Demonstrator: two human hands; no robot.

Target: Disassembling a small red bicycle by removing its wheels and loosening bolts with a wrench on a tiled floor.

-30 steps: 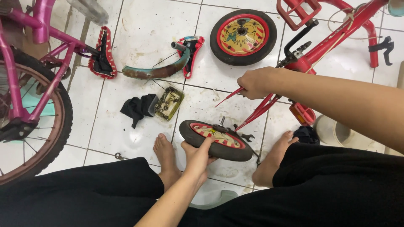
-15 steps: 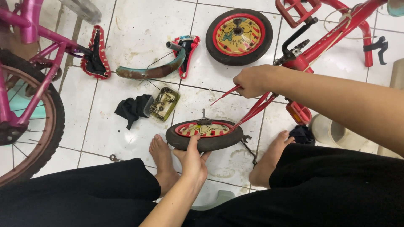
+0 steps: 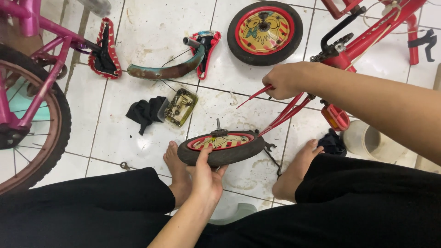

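Floor [image 3: 151, 27]: glazed white ceramic tile, glossy, stained and smeared, with dark grout lines. Wheel [image 3: 221, 148] under the left hand [image 3: 206, 179]: matt black rubber tyre, glossy printed red-and-yellow plastic disc, bare metal axle stub; the second wheel [image 3: 265, 32] matches it, and the frame [image 3: 367, 36] gripped by the right hand [image 3: 285, 80] is glossy red-painted metal. Mudguard [image 3: 165, 69]: worn, rusted painted metal; rag [image 3: 146, 112]: matt black cloth; tray [image 3: 180, 106]: clear, grimy plastic holding metal parts.
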